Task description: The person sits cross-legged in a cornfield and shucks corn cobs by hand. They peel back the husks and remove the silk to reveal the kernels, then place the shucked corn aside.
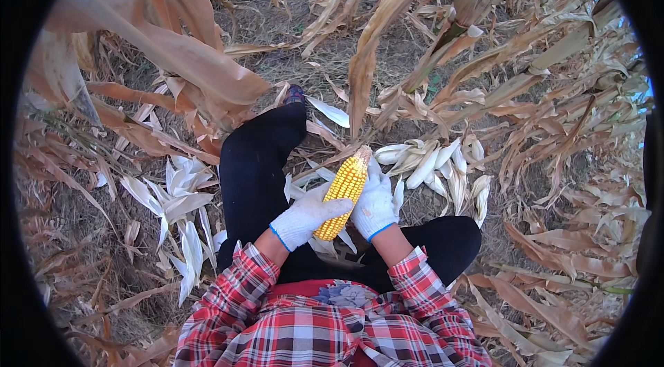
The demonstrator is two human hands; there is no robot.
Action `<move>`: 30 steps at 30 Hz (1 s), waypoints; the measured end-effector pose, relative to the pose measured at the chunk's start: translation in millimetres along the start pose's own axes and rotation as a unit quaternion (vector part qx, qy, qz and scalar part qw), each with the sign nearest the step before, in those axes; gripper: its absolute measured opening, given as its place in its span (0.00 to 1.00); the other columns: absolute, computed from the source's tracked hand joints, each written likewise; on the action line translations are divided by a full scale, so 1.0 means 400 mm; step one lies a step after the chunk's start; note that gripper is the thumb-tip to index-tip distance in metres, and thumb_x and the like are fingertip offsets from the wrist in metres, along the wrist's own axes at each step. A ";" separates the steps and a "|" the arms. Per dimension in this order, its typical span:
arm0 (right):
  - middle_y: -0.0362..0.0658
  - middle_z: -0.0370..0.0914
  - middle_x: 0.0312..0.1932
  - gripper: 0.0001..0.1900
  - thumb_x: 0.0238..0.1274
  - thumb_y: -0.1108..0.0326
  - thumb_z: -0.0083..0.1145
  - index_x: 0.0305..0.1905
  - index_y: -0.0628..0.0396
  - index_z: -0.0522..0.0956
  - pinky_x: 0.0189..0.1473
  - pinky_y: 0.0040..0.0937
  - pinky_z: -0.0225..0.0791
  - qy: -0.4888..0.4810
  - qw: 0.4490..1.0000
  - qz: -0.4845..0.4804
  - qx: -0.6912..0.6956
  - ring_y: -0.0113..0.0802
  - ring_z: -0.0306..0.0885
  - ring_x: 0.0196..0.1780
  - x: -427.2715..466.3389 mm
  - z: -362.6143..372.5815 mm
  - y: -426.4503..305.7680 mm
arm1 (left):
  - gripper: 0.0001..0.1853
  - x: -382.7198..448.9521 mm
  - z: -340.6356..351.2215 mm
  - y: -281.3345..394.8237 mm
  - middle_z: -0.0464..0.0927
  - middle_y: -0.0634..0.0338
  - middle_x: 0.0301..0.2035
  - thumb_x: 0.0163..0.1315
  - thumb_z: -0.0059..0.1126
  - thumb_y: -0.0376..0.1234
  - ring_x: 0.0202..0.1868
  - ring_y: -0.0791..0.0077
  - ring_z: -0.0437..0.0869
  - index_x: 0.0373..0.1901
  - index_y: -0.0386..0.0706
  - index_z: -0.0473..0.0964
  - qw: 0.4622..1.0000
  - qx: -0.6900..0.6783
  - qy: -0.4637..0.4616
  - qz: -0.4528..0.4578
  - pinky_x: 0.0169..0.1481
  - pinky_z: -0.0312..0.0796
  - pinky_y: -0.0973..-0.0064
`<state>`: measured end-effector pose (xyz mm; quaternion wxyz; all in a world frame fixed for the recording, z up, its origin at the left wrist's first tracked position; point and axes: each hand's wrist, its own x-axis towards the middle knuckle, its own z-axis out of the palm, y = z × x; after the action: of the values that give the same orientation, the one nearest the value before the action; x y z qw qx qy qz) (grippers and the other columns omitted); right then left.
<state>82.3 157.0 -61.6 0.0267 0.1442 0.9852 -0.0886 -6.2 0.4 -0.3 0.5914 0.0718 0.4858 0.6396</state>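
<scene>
A bare yellow ear of corn (343, 191) is held tilted in front of my body, its pale end pointing up and to the right. My left hand (310, 215), in a white knit glove with a blue edge, grips the ear's lower part, the thumb lying across the kernels. Against the ear's right side is my right hand (374, 202), gloved the same way; its fingers are partly hidden, and some white corn husk (398, 196) shows beside them. Between my legs, below the ear, lie more pale husk pieces (324, 246).
Pulled husks (179, 201) lie on the ground at the left, and another husk pile (433, 162) beyond my right knee. Dry corn stalks (469, 19) lean in from the upper right. A large dry leaf (171, 53) hangs close at the upper left.
</scene>
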 end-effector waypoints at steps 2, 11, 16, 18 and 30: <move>0.50 0.66 0.69 0.30 0.61 0.62 0.57 0.69 0.54 0.67 0.67 0.50 0.60 0.021 0.999 0.010 -0.026 0.49 0.66 0.68 0.002 0.017 -0.006 | 0.29 0.022 -0.001 -0.032 0.81 0.61 0.44 0.64 0.67 0.39 0.41 0.77 0.81 0.64 0.37 0.71 0.994 0.106 0.002 0.037 0.47 0.76 0.76; 0.49 0.68 0.70 0.24 0.65 0.64 0.49 0.67 0.49 0.71 0.66 0.62 0.57 0.015 0.995 -0.021 -0.096 0.49 0.66 0.70 -0.025 -0.089 0.003 | 0.21 0.065 -0.127 -0.068 0.78 0.61 0.34 0.68 0.63 0.43 0.32 0.74 0.81 0.52 0.39 0.72 0.955 -0.131 0.259 0.061 0.35 0.78 0.72; 0.49 0.67 0.70 0.23 0.65 0.64 0.48 0.66 0.50 0.72 0.67 0.63 0.56 -0.020 0.996 -0.011 -0.090 0.49 0.66 0.70 -0.031 -0.081 0.006 | 0.23 0.068 -0.102 -0.065 0.77 0.62 0.38 0.68 0.62 0.44 0.35 0.75 0.82 0.56 0.41 0.69 0.971 -0.106 0.204 0.070 0.38 0.78 0.73; 0.50 0.68 0.70 0.22 0.65 0.64 0.49 0.64 0.50 0.73 0.68 0.63 0.54 -0.012 0.996 -0.039 -0.085 0.49 0.66 0.70 -0.038 -0.093 -0.002 | 0.23 0.045 -0.083 -0.049 0.78 0.62 0.38 0.68 0.62 0.44 0.35 0.75 0.82 0.56 0.40 0.70 0.982 -0.075 0.167 0.052 0.39 0.78 0.74; 0.54 0.73 0.63 0.23 0.67 0.59 0.49 0.63 0.56 0.75 0.76 0.63 0.41 0.069 0.941 -0.129 -0.305 0.49 0.60 0.75 -0.047 -0.018 -0.020 | 0.26 0.075 -0.022 -0.034 0.82 0.59 0.37 0.63 0.68 0.44 0.36 0.75 0.83 0.55 0.36 0.75 0.992 0.118 0.050 -0.001 0.40 0.77 0.75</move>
<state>97.9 145.5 -51.7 -0.0100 0.0066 0.9746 0.2237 -11.4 18.3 -29.0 0.5545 0.1084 0.5872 0.5796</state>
